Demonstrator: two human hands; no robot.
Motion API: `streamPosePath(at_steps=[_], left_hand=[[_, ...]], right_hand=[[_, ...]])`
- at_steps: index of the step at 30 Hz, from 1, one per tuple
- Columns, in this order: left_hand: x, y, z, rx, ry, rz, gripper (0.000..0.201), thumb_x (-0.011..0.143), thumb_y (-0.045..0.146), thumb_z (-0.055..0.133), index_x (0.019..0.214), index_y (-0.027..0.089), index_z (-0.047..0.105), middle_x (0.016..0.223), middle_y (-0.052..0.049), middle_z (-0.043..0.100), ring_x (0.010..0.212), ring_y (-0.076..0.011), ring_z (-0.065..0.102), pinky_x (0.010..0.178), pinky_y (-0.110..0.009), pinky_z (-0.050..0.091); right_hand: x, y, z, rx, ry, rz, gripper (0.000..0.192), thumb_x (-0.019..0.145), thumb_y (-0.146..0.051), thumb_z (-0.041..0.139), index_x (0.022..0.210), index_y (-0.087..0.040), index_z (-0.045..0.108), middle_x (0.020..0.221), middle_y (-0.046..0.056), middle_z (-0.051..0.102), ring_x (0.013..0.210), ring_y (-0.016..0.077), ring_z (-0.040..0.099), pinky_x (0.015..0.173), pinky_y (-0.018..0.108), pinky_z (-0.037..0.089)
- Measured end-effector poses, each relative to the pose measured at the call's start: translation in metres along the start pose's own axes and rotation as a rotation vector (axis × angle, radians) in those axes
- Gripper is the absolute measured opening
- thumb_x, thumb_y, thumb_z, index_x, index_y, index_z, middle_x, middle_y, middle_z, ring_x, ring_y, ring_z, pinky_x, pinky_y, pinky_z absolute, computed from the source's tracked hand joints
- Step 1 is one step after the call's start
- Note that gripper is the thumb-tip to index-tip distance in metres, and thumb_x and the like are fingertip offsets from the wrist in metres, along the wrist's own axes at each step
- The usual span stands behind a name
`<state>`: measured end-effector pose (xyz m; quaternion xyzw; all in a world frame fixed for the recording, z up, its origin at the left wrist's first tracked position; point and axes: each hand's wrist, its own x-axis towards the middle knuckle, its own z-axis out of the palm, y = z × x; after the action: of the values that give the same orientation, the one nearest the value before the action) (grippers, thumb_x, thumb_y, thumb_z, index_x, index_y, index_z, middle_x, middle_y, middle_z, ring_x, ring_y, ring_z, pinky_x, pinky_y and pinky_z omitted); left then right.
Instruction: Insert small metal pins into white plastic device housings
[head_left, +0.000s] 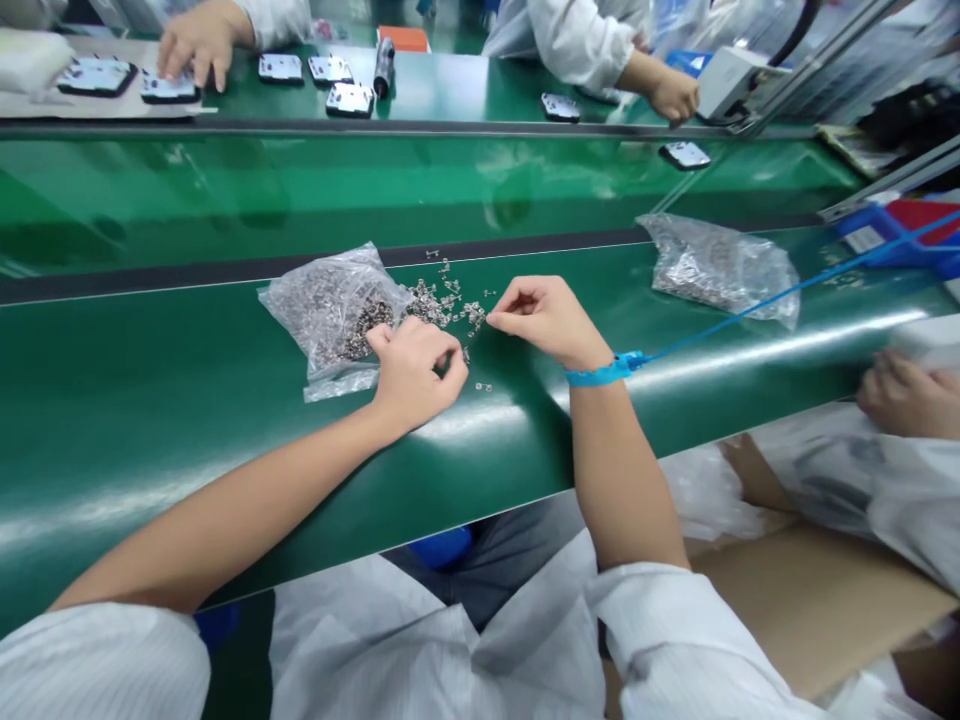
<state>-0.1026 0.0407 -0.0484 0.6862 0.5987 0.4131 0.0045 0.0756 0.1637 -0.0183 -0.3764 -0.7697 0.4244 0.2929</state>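
Note:
My left hand (420,372) rests at the near side of a loose heap of small shiny metal parts (429,304), its thumb and forefinger curled together. Whatever sits between those fingertips is too small to make out. A clear plastic bag (330,305) full of the same parts lies beside it, its open end towards the heap. To the right of the heap, my right hand (553,318) is pinched, fingertips at the outermost parts; I cannot tell what is in the pinch. A blue wrist strap (604,372) with a cord circles my right wrist. Two-part piece (484,387) lies apart, nearer me.
A second bag of parts (720,268) lies to the right, near blue bins (889,235). Across the green belt (375,180), co-workers' hands handle flat metal-topped units (350,99), near a dark screwdriver (384,68). Another person's hand (911,392) is at the right edge.

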Motion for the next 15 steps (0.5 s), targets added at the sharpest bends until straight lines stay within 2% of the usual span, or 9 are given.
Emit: streamPosePath(at_steps=[2, 4, 6, 9, 12, 15], left_hand=[[-0.002, -0.001, 0.002, 0.009, -0.133, 0.091, 0.015, 0.084, 0.02, 0.058, 0.069, 0.022, 0.062, 0.064, 0.0, 0.062, 0.079, -0.0214, 0.058, 0.081, -0.046, 0.024], [-0.004, -0.001, 0.003, 0.047, -0.199, 0.117, 0.013, 0.08, 0.019, 0.059, 0.067, 0.021, 0.059, 0.066, -0.002, 0.064, 0.082, -0.0237, 0.057, 0.08, -0.047, 0.024], [-0.005, -0.001, 0.003, 0.1, -0.22, 0.093, 0.013, 0.075, 0.018, 0.061, 0.064, 0.02, 0.055, 0.068, -0.003, 0.064, 0.085, -0.0256, 0.056, 0.08, -0.048, 0.025], [-0.006, 0.0, 0.003, 0.158, -0.212, 0.035, 0.01, 0.072, 0.02, 0.064, 0.067, 0.02, 0.056, 0.073, -0.005, 0.064, 0.088, -0.0272, 0.055, 0.079, -0.049, 0.026], [-0.006, 0.0, 0.003, 0.199, -0.181, 0.009, 0.005, 0.08, 0.024, 0.064, 0.084, 0.022, 0.066, 0.084, -0.007, 0.065, 0.094, -0.0288, 0.054, 0.079, -0.049, 0.027], [-0.005, -0.002, 0.004, 0.231, -0.201, 0.023, 0.012, 0.09, 0.025, 0.061, 0.09, 0.024, 0.072, 0.093, -0.008, 0.065, 0.099, -0.0291, 0.052, 0.079, -0.048, 0.026]], right_hand=[[0.001, 0.006, -0.01, -0.059, -0.078, 0.036, 0.017, 0.071, -0.031, 0.077, 0.067, -0.018, 0.067, 0.064, 0.001, 0.066, 0.061, 0.0144, 0.057, 0.058, 0.028, 0.043], [0.001, 0.011, -0.015, -0.168, -0.159, 0.063, 0.013, 0.07, -0.028, 0.077, 0.068, -0.018, 0.069, 0.064, 0.001, 0.067, 0.062, 0.0149, 0.058, 0.059, 0.029, 0.042], [0.002, 0.013, -0.014, -0.288, -0.172, 0.045, 0.013, 0.069, -0.026, 0.079, 0.07, -0.018, 0.07, 0.066, 0.0, 0.066, 0.063, 0.0152, 0.058, 0.061, 0.029, 0.041], [0.005, 0.013, -0.005, -0.434, -0.099, -0.092, 0.015, 0.071, -0.027, 0.082, 0.077, -0.019, 0.071, 0.072, 0.0, 0.063, 0.068, 0.0154, 0.055, 0.065, 0.029, 0.039], [0.007, 0.012, 0.006, -0.508, -0.116, -0.232, 0.008, 0.078, -0.022, 0.078, 0.084, -0.019, 0.072, 0.077, 0.001, 0.061, 0.075, 0.0171, 0.056, 0.07, 0.03, 0.039], [0.009, 0.012, 0.012, -0.566, -0.175, -0.249, 0.005, 0.083, -0.014, 0.072, 0.079, -0.018, 0.071, 0.079, 0.003, 0.063, 0.078, 0.0186, 0.057, 0.072, 0.031, 0.04]])
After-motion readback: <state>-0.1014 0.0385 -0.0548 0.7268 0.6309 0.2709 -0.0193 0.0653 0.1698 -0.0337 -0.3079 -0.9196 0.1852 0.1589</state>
